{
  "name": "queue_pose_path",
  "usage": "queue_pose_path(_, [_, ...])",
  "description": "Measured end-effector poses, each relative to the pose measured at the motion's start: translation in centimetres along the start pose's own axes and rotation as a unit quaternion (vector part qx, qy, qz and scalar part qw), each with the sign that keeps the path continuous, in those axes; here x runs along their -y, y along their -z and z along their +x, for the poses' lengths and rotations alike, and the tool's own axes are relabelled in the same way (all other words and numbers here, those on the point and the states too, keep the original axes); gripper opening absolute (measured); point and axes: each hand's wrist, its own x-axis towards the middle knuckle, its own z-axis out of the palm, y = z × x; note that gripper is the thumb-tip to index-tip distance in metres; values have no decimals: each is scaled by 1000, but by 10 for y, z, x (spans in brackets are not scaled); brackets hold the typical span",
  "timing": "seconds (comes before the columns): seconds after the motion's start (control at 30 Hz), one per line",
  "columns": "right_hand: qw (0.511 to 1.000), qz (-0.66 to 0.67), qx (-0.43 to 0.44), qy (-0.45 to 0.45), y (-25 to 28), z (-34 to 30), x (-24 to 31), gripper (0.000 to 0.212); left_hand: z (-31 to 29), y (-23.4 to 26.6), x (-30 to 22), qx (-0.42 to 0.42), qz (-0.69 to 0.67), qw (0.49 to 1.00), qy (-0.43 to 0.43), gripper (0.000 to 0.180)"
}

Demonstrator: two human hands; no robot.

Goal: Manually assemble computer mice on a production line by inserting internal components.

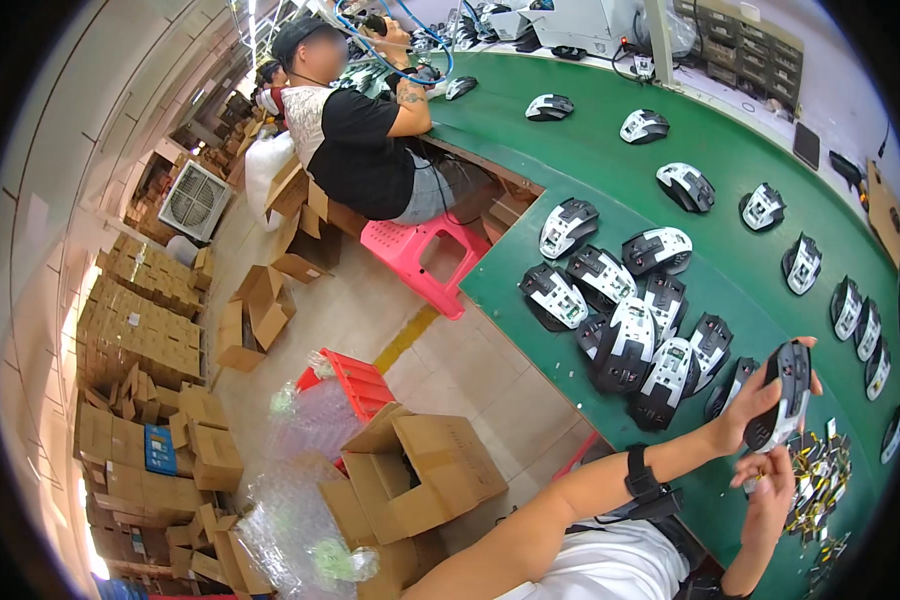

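My left hand (pixel 755 405) is closed around a black and white computer mouse (pixel 785 390), held tilted above the green table. Just below it, my right hand (pixel 767 488) has its fingers curled together near the mouse's lower end. Whatever is between those fingertips is too small to make out. Next to my right hand lies a heap of small parts (pixel 820 480) in silver, black, white and yellow. To the left of the held mouse, several more mice are piled on the table, one white and black mouse (pixel 625 340) among them.
A row of spaced mice, including one mouse (pixel 685 187), curves along the green table (pixel 590 145). A co-worker (pixel 360 140) sits on a pink stool (pixel 425 255) at the far side. Open cardboard boxes (pixel 450 465), bubble wrap (pixel 305 520) and a red crate (pixel 355 385) stand at the left.
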Motion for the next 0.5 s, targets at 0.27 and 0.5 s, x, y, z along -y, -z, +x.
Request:
queue_pose_path(0.27, [941, -109, -284, 149, 32, 7, 4, 21, 3, 9, 22, -45, -30, 997, 48, 74])
queue_pose_path(0.5, [968, 70, -189, 151, 5, 31, -4, 23, 3, 11, 17, -91, -99, 988, 80, 66])
